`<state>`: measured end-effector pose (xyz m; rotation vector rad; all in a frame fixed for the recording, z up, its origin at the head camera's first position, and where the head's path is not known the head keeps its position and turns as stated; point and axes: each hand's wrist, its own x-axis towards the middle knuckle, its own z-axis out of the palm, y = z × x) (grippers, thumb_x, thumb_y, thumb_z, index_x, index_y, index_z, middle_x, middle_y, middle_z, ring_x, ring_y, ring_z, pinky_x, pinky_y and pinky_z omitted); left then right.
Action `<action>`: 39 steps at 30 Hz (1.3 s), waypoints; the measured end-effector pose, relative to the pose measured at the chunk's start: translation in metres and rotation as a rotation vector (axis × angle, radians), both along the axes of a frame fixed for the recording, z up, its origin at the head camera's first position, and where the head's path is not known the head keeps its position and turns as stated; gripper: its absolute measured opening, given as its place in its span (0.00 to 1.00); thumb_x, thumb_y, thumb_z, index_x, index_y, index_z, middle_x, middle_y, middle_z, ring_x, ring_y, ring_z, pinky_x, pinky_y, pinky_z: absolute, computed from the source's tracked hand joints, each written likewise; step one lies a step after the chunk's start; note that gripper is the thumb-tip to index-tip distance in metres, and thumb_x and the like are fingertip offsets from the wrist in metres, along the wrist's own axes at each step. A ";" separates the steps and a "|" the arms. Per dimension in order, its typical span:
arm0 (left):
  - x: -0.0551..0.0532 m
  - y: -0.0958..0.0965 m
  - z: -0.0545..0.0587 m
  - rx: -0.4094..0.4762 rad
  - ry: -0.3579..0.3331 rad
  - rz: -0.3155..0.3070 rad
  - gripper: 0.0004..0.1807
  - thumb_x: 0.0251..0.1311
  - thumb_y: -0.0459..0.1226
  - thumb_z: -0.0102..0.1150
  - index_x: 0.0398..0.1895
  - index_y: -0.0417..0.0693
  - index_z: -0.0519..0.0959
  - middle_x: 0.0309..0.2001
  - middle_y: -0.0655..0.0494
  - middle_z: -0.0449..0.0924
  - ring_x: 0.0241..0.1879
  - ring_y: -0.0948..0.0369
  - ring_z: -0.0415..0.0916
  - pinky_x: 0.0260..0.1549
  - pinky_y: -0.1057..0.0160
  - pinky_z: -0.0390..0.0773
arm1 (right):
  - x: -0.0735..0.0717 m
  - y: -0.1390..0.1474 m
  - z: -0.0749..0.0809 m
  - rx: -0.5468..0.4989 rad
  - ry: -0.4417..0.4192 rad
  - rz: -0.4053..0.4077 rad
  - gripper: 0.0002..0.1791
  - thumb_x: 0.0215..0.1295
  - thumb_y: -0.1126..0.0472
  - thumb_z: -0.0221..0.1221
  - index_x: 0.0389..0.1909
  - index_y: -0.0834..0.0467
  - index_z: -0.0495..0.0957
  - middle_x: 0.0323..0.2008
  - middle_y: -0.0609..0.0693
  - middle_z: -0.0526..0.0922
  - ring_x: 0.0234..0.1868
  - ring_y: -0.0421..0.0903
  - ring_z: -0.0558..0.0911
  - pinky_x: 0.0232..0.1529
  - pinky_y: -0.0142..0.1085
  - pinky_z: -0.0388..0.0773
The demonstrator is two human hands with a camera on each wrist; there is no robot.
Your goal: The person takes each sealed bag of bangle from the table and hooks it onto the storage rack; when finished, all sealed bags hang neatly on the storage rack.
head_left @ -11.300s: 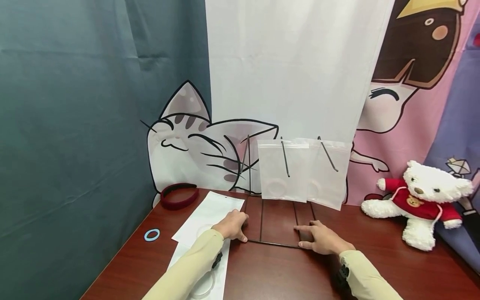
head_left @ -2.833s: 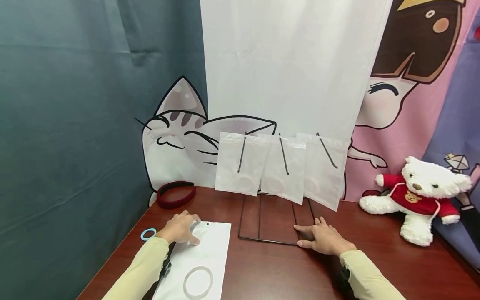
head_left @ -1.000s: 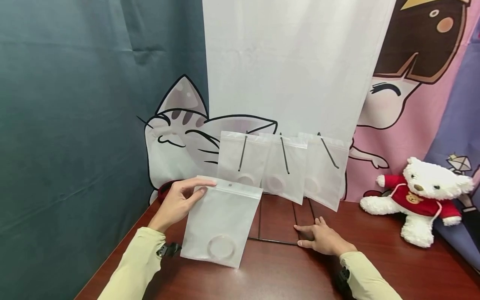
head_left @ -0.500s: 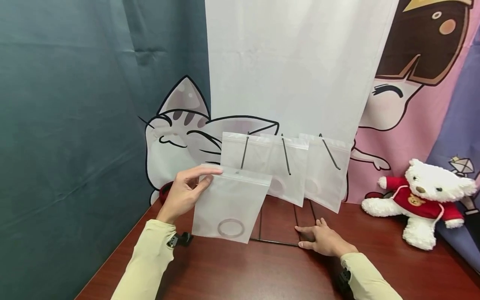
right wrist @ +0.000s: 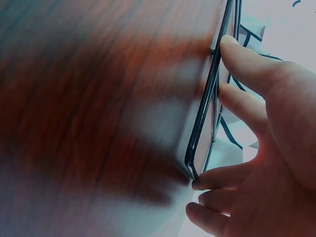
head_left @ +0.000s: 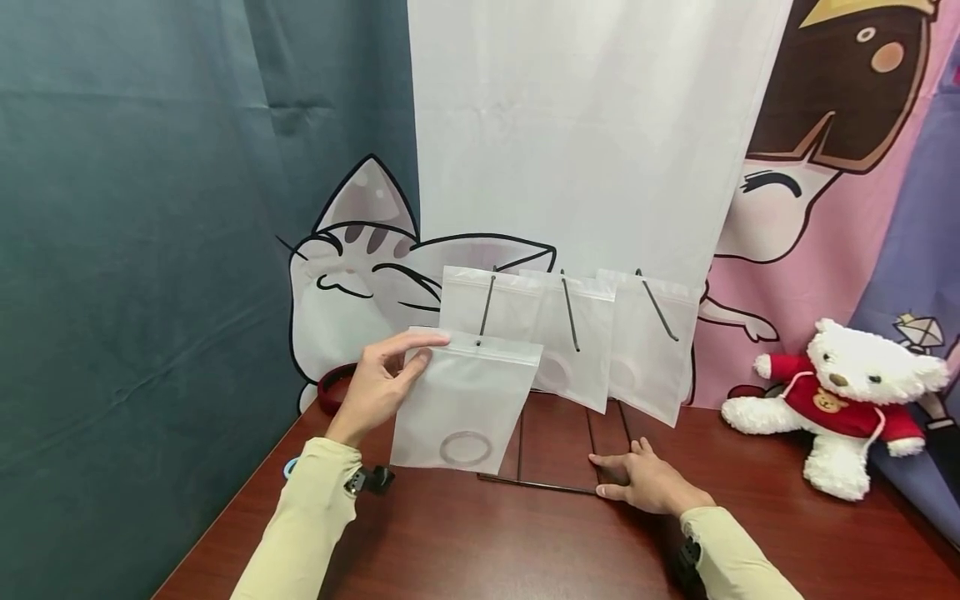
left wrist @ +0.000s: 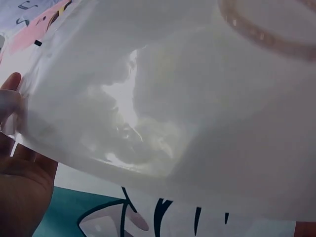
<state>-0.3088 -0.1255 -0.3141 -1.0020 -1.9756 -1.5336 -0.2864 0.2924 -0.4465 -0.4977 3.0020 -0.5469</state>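
Note:
In the head view my left hand (head_left: 381,379) pinches the top left corner of a translucent zip bag (head_left: 450,400) with a ring-shaped bangle (head_left: 466,448) low inside it. The bag's punched hole sits at the tip of the rack's left hook; whether the tip is through it I cannot tell. The bag fills most of the left wrist view, where the hand (left wrist: 27,185) holds its edge. My right hand (head_left: 651,479) rests on the front right part of the black wire rack (head_left: 547,487). Its thumb (right wrist: 242,57) touches the wire, fingers loosely spread.
Similar bags hang on the left hook (head_left: 491,300), the middle hook (head_left: 572,317) and the right hook (head_left: 660,312). A dark red headband (head_left: 330,392) and a light blue ring (head_left: 289,468) lie at left, partly hidden by my left arm. A white teddy bear (head_left: 832,408) sits at right.
A bag was hung on the left hook earlier. Since then my left hand has lifted the last bag off the table and brought it up to that hook's tip. The right hand stayed on the rack.

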 end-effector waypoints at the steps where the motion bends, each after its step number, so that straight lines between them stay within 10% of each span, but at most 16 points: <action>1: -0.001 0.001 -0.001 0.000 -0.008 0.007 0.15 0.72 0.24 0.58 0.55 0.42 0.88 0.56 0.45 0.88 0.58 0.68 0.80 0.47 0.75 0.76 | -0.001 0.002 -0.003 0.009 0.011 0.005 0.30 0.63 0.38 0.71 0.65 0.43 0.84 0.66 0.79 0.74 0.71 0.89 0.58 0.58 0.80 0.68; 11: -0.022 0.014 -0.001 0.029 -0.052 0.065 0.15 0.74 0.26 0.58 0.56 0.45 0.88 0.56 0.49 0.88 0.54 0.68 0.79 0.44 0.73 0.74 | 0.002 -0.006 0.008 0.019 -0.008 -0.015 0.30 0.63 0.43 0.73 0.66 0.47 0.84 0.68 0.73 0.77 0.73 0.88 0.57 0.62 0.76 0.70; 25: -0.053 0.033 0.000 0.075 -0.080 0.222 0.15 0.73 0.27 0.58 0.54 0.48 0.90 0.50 0.48 0.89 0.16 0.67 0.52 0.19 0.69 0.57 | 0.003 -0.008 0.006 0.017 -0.011 -0.027 0.29 0.64 0.46 0.73 0.65 0.49 0.84 0.67 0.73 0.77 0.73 0.87 0.59 0.63 0.75 0.70; 39: -0.079 0.046 0.005 0.072 -0.094 0.262 0.15 0.74 0.27 0.58 0.53 0.49 0.90 0.51 0.50 0.89 0.12 0.67 0.55 0.15 0.70 0.58 | 0.003 -0.007 0.004 -0.010 -0.015 -0.031 0.29 0.64 0.48 0.73 0.65 0.52 0.84 0.66 0.69 0.80 0.72 0.88 0.58 0.68 0.76 0.63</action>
